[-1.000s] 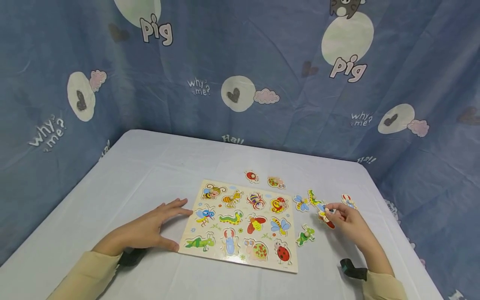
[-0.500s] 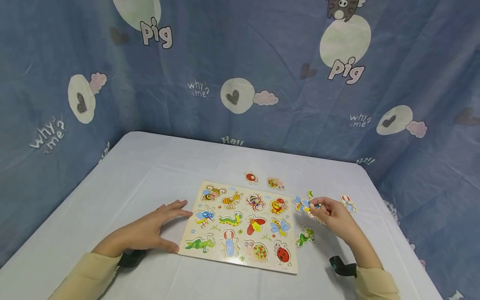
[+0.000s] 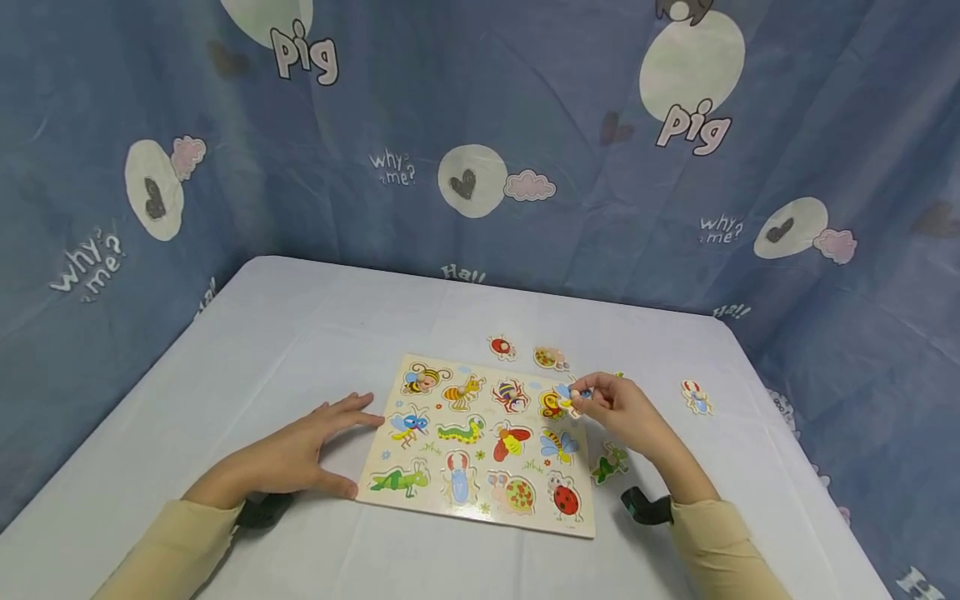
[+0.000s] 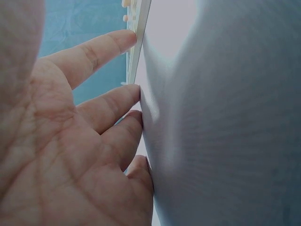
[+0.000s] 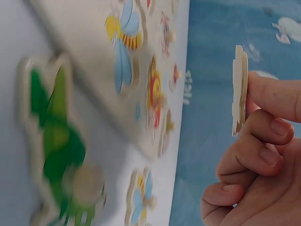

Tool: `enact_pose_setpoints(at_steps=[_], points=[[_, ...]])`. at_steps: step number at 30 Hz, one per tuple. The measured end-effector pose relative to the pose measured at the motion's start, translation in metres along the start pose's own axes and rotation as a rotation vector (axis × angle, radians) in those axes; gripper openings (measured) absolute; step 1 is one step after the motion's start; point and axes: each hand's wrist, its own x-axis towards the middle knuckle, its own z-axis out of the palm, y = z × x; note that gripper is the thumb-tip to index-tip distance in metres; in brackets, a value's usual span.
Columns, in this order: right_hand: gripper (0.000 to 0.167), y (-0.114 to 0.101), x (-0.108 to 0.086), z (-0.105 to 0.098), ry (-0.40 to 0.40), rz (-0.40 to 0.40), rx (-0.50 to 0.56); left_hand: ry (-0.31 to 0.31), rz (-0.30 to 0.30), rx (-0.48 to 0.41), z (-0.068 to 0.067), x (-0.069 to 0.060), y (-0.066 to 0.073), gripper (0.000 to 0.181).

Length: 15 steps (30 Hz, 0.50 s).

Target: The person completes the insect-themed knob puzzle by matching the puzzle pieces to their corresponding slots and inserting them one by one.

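A person's right hand (image 3: 626, 417) pinches a thin, cut-out wooden insect piece with blue wings and yellow markings (image 3: 565, 397) between thumb and forefinger. The piece is to the left of that hand, above the far right corner of a pale rectangular wooden puzzle board (image 3: 540, 518). From the right wrist it appears edge-on, roughly level and apart from the board; its long axis is unclear. The left hand (image 3: 292, 454), holding nothing, spreads its fingers at the board's left edge, farther from the piece.

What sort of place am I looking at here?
Probably a curtained play or recording spot, though nothing beyond shows. A blue cartoon-print curtain hangs behind a white-covered table bearing an insect peg puzzle board.
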Motion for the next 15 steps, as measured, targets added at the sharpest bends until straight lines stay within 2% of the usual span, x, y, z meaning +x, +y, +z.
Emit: enact_pose_setpoints(at_steps=[6, 15], points=[[0.02, -0.016, 0.013, 0.017, -0.044, -0.066, -0.019, -0.005, 0.001, 0.004, 0.0, -0.001, -0.001, 0.091], [0.019, -0.033, 0.026, 0.041, -0.085, -0.102, -0.031, -0.004, 0.008, 0.002, 0.0, 0.0, 0.0, 0.091]])
